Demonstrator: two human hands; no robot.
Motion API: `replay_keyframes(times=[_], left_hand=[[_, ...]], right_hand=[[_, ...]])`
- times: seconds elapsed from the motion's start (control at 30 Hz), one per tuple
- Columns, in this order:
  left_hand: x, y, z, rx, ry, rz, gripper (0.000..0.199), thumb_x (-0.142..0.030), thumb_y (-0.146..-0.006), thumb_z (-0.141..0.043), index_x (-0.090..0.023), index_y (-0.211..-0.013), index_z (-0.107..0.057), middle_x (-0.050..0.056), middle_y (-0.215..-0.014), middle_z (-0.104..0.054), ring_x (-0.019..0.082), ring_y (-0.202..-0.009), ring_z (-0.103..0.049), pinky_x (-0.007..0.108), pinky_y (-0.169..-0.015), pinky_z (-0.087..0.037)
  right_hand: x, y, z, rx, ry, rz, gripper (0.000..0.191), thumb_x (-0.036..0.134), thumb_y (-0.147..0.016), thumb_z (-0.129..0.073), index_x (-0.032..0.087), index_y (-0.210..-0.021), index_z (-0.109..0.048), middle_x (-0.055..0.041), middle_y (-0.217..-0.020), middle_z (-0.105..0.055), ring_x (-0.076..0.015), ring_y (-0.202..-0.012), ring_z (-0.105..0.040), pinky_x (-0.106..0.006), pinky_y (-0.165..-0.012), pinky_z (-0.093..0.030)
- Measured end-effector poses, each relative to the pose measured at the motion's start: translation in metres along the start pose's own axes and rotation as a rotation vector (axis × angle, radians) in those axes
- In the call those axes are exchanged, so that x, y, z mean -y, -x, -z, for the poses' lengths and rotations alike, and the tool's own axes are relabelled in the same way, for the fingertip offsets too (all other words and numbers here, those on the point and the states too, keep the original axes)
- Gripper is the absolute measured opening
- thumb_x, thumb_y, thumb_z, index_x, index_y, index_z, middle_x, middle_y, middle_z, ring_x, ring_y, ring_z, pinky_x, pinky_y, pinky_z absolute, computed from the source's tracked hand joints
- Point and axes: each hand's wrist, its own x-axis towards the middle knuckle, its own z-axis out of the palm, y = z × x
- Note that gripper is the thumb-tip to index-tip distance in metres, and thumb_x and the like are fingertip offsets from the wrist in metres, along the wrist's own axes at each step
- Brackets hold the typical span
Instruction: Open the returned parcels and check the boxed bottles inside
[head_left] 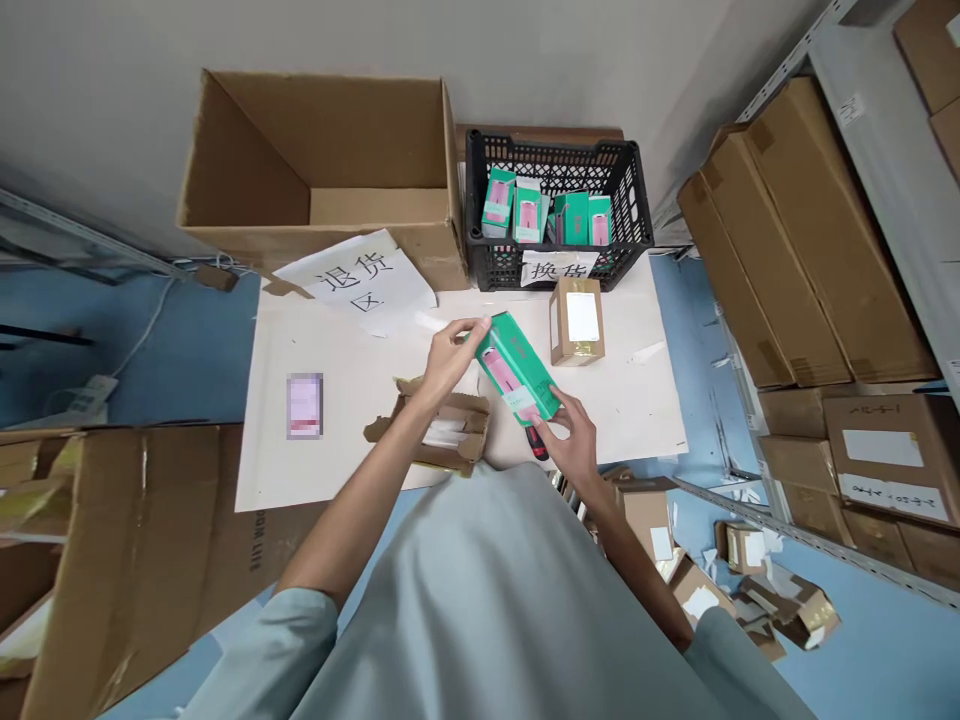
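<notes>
A green box with a pink item pictured on it [517, 368] is held tilted over the white table [352, 400]. My left hand [453, 352] grips its upper left end, and my right hand [571, 432] pinches its lower right end. Below my left forearm an opened small brown carton [466, 440] has white material inside. A red and black object [537, 442] lies just under the green box, partly hidden. To the right stands a taped brown box with a white label [577, 322].
At the back are a large open carton [322, 245] with a paper sign [360, 280] and a black crate [559, 262] of green boxes. A blurred flat item [304, 406] lies left. Cartons [885, 450] fill the right shelf; more boxes [787, 600] lie on the floor.
</notes>
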Motion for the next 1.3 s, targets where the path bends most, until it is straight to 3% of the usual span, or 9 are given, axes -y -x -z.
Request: replay_keyframes(times=[0.2,0.4,0.5,0.63,0.8,0.93,1.1,1.2,1.3], left_hand=[[0.021,0.014,-0.036,0.118,-0.003,-0.067,0.076,-0.063,-0.08,-0.088,-0.024,-0.143,-0.071,0.015,-0.157,-0.067,0.035,-0.144,-0.063,0.049,-0.115,-0.058],[0.028,0.028,-0.082,0.182,0.023,-0.113,0.069,-0.056,-0.09,-0.084,-0.027,-0.151,-0.068,0.016,-0.166,-0.058,0.034,-0.142,-0.066,0.048,-0.107,-0.064],[0.008,0.008,-0.094,0.139,0.005,-0.245,0.059,-0.055,-0.099,-0.076,-0.027,-0.15,-0.069,0.017,-0.159,-0.062,0.031,-0.135,-0.071,0.046,-0.105,-0.066],[-0.044,-0.037,-0.097,0.139,-0.01,-0.468,0.061,-0.055,-0.102,-0.072,-0.028,-0.156,-0.064,0.016,-0.167,-0.056,0.033,-0.155,-0.056,0.049,-0.12,-0.057],[-0.086,-0.058,-0.061,0.069,-0.058,-0.572,0.066,-0.059,-0.1,-0.071,-0.024,-0.155,-0.065,0.017,-0.173,-0.051,0.036,-0.16,-0.051,0.053,-0.129,-0.047],[-0.055,-0.032,0.019,-0.033,-0.17,-0.437,0.067,-0.059,-0.1,-0.071,-0.023,-0.156,-0.063,0.016,-0.169,-0.057,0.035,-0.153,-0.058,0.053,-0.127,-0.05],[0.025,0.023,0.13,-0.205,-0.313,0.081,0.056,-0.045,-0.101,-0.07,-0.016,-0.149,-0.066,0.016,-0.164,-0.063,0.03,-0.154,-0.058,0.047,-0.132,-0.044],[0.068,0.05,0.168,-0.223,-0.314,0.285,0.062,-0.05,-0.102,-0.066,-0.007,-0.146,-0.065,0.027,-0.163,-0.06,0.038,-0.152,-0.059,0.055,-0.129,-0.046],[0.098,0.07,0.179,-0.1,-0.277,0.425,0.07,-0.067,-0.103,-0.057,-0.01,-0.142,-0.068,0.027,-0.155,-0.067,0.04,-0.145,-0.066,0.057,-0.123,-0.051]], right_hand=[[-0.011,-0.015,0.008,0.168,-0.656,-0.397,0.06,0.057,-0.092,-0.087,0.03,-0.144,-0.074,-0.006,-0.129,-0.082,-0.0253,-0.106,-0.08,-0.043,-0.099,-0.068],[-0.01,-0.076,0.006,0.062,-0.835,-0.331,0.056,0.053,-0.087,-0.091,0.028,-0.135,-0.078,-0.0067,-0.13,-0.082,-0.0274,-0.116,-0.079,-0.047,-0.112,-0.063],[0.011,-0.133,0.009,0.035,-0.797,-0.197,0.058,0.053,-0.088,-0.09,0.027,-0.138,-0.077,-0.0077,-0.131,-0.082,-0.0291,-0.123,-0.077,-0.048,-0.113,-0.063],[0.056,-0.216,0.008,0.046,-0.777,-0.015,0.069,0.056,-0.09,-0.085,0.028,-0.151,-0.069,-0.0077,-0.139,-0.079,-0.0292,-0.13,-0.075,-0.047,-0.115,-0.064],[0.08,-0.266,0.004,0.007,-0.763,-0.04,0.093,0.055,-0.094,-0.083,0.027,-0.173,-0.043,-0.0104,-0.157,-0.066,-0.0273,-0.142,-0.07,-0.044,-0.121,-0.06],[0.026,-0.214,-0.006,0.151,-0.586,-0.117,0.087,0.06,-0.095,-0.082,0.028,-0.169,-0.05,-0.0128,-0.169,-0.056,-0.0318,-0.147,-0.066,-0.047,-0.116,-0.062],[-0.063,-0.077,-0.03,0.448,-0.312,-0.495,0.084,0.063,-0.092,-0.083,0.021,-0.161,-0.061,-0.0199,-0.157,-0.066,-0.0367,-0.145,-0.066,-0.054,-0.113,-0.063],[-0.092,-0.013,-0.049,0.547,-0.238,-0.659,0.082,0.067,-0.094,-0.08,0.02,-0.159,-0.062,-0.0192,-0.16,-0.063,-0.036,-0.144,-0.067,-0.054,-0.118,-0.06],[-0.099,0.015,-0.07,0.489,-0.253,-0.722,0.078,0.07,-0.096,-0.077,0.026,-0.158,-0.063,-0.0146,-0.163,-0.062,-0.033,-0.146,-0.065,-0.05,-0.122,-0.057]])
